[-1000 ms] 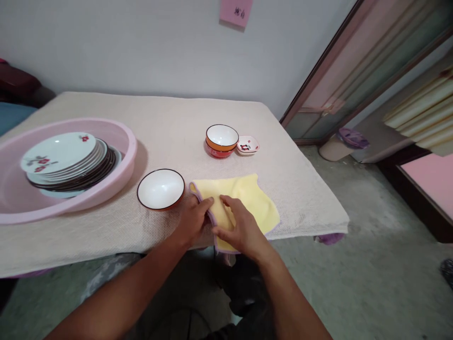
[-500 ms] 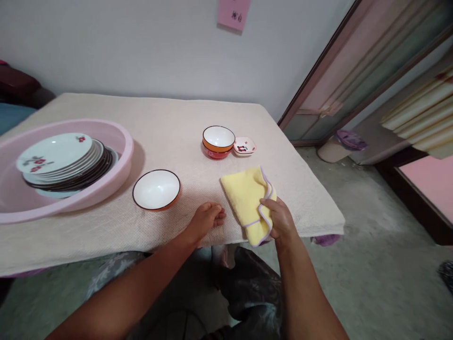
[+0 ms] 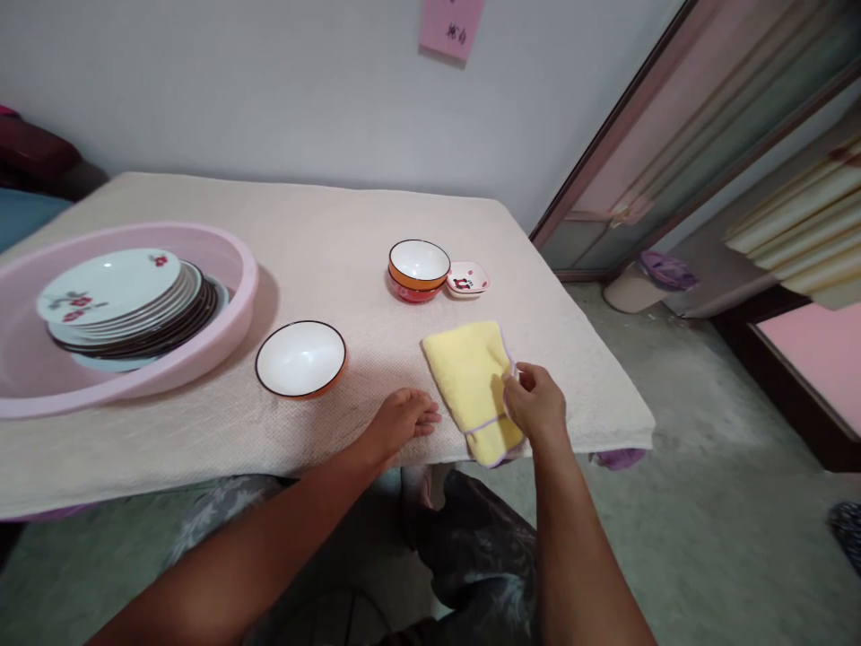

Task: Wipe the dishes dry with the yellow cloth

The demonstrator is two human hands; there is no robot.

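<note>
A yellow cloth [image 3: 471, 377] with a purple hem lies folded near the table's front edge. My right hand [image 3: 536, 404] rests on its right edge with fingers curled, pinching the cloth. My left hand [image 3: 402, 422] lies flat and open on the tablecloth just left of the cloth, holding nothing. A white bowl [image 3: 300, 360] with an orange outside stands to the left of my left hand.
A pink basin [image 3: 232, 309] at the left holds a stack of plates [image 3: 125, 301]. Stacked orange and red bowls [image 3: 418, 267] and a small square dish [image 3: 468, 279] stand behind the cloth. The table [image 3: 336, 224] ends at the right above a concrete floor.
The cloth went from spread under both hands to folded over to the right. My left hand let go and lies flat; my right hand stays on the folded cloth's right edge.
</note>
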